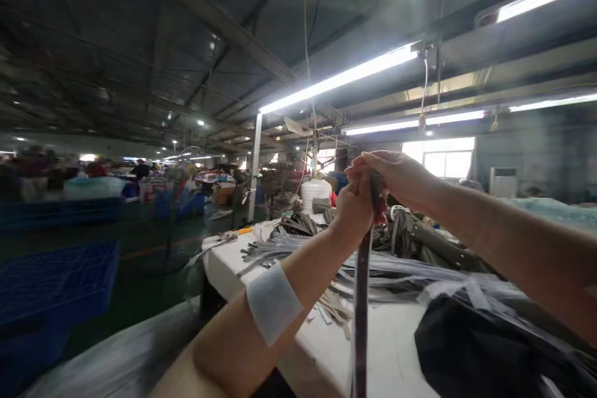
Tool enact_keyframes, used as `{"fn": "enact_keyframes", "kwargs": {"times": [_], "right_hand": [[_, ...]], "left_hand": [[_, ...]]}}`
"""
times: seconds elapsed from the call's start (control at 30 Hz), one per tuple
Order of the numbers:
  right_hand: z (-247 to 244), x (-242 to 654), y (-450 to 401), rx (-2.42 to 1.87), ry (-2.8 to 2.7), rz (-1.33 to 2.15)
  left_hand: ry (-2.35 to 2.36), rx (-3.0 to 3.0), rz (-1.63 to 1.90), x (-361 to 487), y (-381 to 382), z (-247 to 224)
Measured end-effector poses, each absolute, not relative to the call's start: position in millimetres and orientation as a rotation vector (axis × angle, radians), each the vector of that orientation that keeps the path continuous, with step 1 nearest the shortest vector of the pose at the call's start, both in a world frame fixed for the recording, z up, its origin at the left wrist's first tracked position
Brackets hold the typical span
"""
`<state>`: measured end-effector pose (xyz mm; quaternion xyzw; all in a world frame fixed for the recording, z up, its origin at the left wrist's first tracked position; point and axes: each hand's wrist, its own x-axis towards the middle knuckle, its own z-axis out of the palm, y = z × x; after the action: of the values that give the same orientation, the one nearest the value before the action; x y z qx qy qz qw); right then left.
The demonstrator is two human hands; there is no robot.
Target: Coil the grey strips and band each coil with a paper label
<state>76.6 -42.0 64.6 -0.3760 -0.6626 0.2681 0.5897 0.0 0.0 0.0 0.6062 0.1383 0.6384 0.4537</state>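
Observation:
A long dark grey fabric strip (362,317) hangs down from my two raised hands, in front of a white table. My left hand (353,205) is closed round the strip's upper part. Right above and touching it, my right hand (385,171) has its fingers bent together at the strip's top end; exactly what those fingertips pinch is hidden. Behind the hands, many similar grey strips (396,270) lie in a loose heap across the table. A white patch (274,303) is stuck on my left forearm.
The white table (321,354) carries beige scraps (336,306) and black cloth (471,348) at the right. Blue pallets (56,286) stand on the floor at the left. A white post (255,168) rises behind the table. Lit tubes (340,78) hang overhead.

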Motion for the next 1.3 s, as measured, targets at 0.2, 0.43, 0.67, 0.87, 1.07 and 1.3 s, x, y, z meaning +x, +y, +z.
{"fn": "enact_keyframes", "kwargs": {"times": [0.2, 0.43, 0.67, 0.87, 1.07, 1.3], "right_hand": [[46, 80, -30, -0.775, -1.578, 0.838], [-67, 52, -50, -0.847, -2.006, 1.421], [-156, 23, -67, -0.939, -1.775, 1.819], [-137, 25, -62, -0.865, -1.436, 1.895], [-107, 57, -65, -1.050, -1.380, 1.851], [-81, 155, -101, -1.338, -1.667, 1.815]], "left_hand": [[0.423, 1.562, 1.603, -16, 2, -10], [0.339, 1.337, 1.648, -77, 9, -12], [0.431, 1.095, 1.666, -94, 27, -17], [0.475, 1.386, 0.980, -104, 9, -83], [0.495, 1.336, 1.072, -128, 36, -120], [0.976, 0.842, 1.493, -255, 114, -101]]}}
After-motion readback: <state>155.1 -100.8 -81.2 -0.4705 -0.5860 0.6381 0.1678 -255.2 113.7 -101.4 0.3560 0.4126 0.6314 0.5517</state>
